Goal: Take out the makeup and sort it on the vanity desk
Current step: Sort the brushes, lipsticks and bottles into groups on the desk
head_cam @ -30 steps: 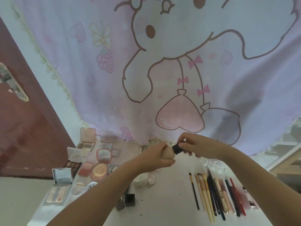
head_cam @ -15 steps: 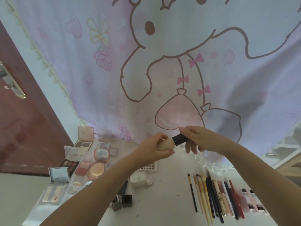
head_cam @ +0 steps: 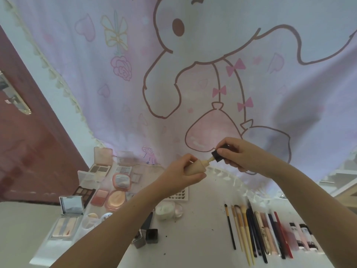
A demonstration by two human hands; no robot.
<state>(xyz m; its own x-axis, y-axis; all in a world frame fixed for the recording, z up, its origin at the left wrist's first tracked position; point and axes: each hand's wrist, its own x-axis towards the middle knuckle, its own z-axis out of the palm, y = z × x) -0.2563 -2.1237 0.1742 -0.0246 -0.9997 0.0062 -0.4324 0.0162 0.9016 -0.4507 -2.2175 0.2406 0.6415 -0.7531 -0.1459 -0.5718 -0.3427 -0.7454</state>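
Observation:
My left hand (head_cam: 180,169) grips a beige foundation bottle (head_cam: 196,167) above the white vanity desk (head_cam: 197,236). My right hand (head_cam: 242,154) pinches its black cap (head_cam: 218,154), which is off the bottle's nozzle and a short way up and to the right. Open palettes and compacts (head_cam: 100,171) lie in rows at the left. Brushes and pencils (head_cam: 249,229) lie side by side at the right, with small pink tubes (head_cam: 303,236) beyond them.
A pink cartoon curtain (head_cam: 193,74) hangs behind the desk. A dark red door (head_cam: 29,144) stands at the left. Two small dark lipstick pieces (head_cam: 146,237), a white round puff case (head_cam: 166,209) and a lash tray (head_cam: 179,195) lie under my arms.
Both hands rose a little. My right hand pulled the black cap off the bottle and moved it up and right; the nozzle now shows.

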